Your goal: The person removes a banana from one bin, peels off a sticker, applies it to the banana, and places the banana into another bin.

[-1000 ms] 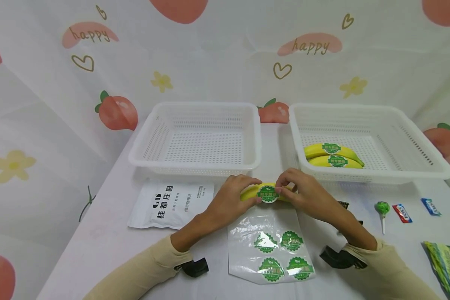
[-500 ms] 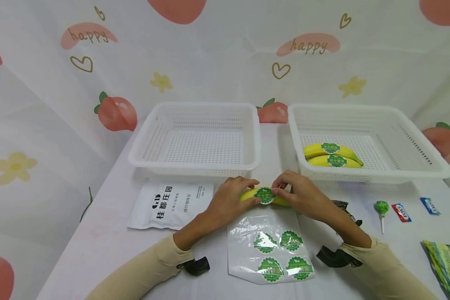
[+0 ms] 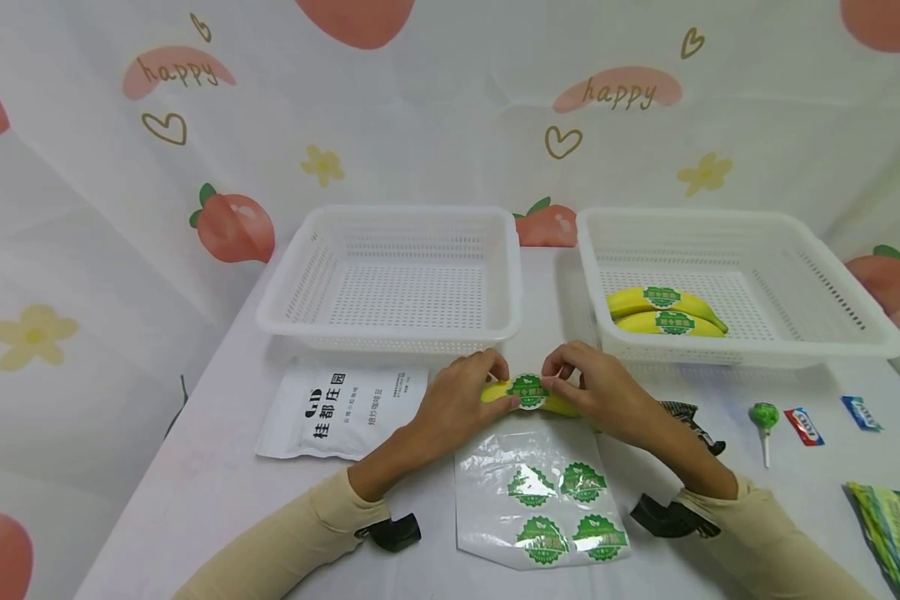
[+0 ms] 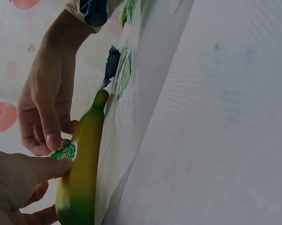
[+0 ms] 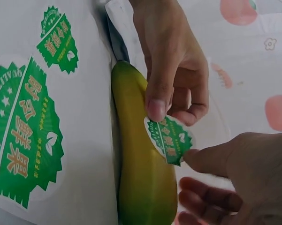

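Note:
A yellow banana (image 3: 497, 389) lies sideways at the top of a clear sheet of stickers (image 3: 487, 521). On its middle sits a round green-and-white sticker (image 3: 527, 392). My left hand (image 3: 459, 402) holds the banana's left part, its thumb at the sticker's left edge. From the other side my right hand (image 3: 603, 392) pinches the sticker's right edge between thumb and finger. In the right wrist view, part of the sticker (image 5: 171, 138) stands off the banana (image 5: 143, 178) at its side. Several green stickers remain on the sheet below.
Behind stand a left white basket (image 3: 390, 337) and a right white basket (image 3: 757, 350) with two stickered bananas (image 3: 667, 312). A white pouch (image 3: 345, 412) lies left. Rightward are a lollipop (image 3: 764, 421), small red-blue and blue packets (image 3: 804, 427), and a green bag (image 3: 896, 533).
The banana and both hands have shifted slightly left and down. The left fingers have drawn back a little from the banana's top. Both hands stay at the sticker.

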A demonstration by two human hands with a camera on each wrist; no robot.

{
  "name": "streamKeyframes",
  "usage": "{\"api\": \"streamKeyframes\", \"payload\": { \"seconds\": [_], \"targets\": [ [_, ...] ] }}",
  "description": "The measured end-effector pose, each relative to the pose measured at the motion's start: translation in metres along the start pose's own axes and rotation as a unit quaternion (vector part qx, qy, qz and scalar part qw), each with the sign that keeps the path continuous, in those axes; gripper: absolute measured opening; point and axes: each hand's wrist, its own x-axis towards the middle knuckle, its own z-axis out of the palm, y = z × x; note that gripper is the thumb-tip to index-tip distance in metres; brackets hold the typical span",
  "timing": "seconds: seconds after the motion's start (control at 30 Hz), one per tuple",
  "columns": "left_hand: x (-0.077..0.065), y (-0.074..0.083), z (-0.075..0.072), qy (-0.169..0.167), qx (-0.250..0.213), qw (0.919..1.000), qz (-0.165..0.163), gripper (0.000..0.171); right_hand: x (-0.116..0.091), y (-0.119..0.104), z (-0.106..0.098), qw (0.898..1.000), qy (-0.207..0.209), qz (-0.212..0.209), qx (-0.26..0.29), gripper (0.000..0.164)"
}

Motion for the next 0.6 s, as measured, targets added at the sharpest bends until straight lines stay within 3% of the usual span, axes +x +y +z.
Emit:
{"api": "streamKeyframes", "payload": {
  "seconds": [0.23, 0.33, 0.6],
  "targets": [
    [-0.0011, 0.0000, -0.0002, -0.003, -0.004, 0.9999, 0.013, 0.018, -0.0018, -0.0011, 0.0049, 0.996, -0.022, -0.077, -0.044, 0.022],
    [-0.0012, 0.0003, -0.0002, -0.007, -0.004, 0.9999, 0.012, 0.020, -0.0029, -0.0014, 0.0069, 0.995, -0.033, -0.065, -0.067, 0.030],
    [-0.0003, 0.0017, -0.0046, -0.032, 0.040, 0.9986, 0.016, 0.032, -0.0026, -0.0016, 0.0097, 0.996, -0.031, -0.039, -0.077, 0.034]
  ]
}}
